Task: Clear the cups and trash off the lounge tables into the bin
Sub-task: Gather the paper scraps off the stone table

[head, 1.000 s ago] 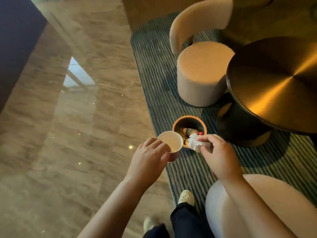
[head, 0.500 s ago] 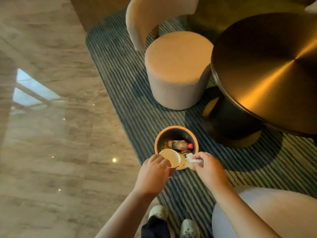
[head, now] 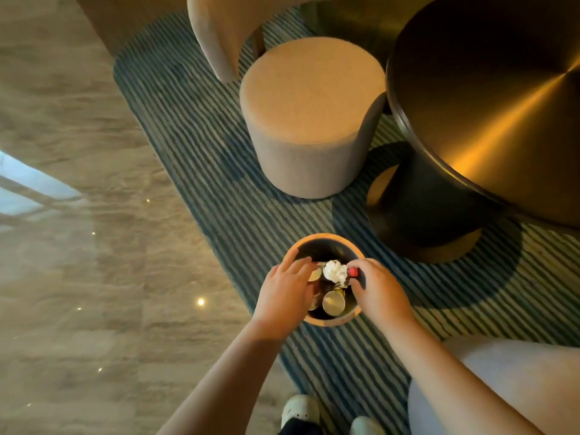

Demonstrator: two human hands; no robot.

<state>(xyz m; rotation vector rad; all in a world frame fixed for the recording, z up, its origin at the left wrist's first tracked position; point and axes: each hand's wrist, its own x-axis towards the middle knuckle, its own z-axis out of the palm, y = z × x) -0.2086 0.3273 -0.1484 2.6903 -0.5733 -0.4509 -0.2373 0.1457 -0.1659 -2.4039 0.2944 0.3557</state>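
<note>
Left hand and right hand are hovering empty over the bin, tissue inside; probably fetching more trash next.

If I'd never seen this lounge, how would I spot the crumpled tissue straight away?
Find the big round dark-gold table at upper right; on the striped rug by its base stands a small orange-rimmed bin. Inside it, between the left hand and right hand, the tissue is the ruffled white wad beside a red bottle cap, the only white, crinkled thing among smooth round cups.
</note>
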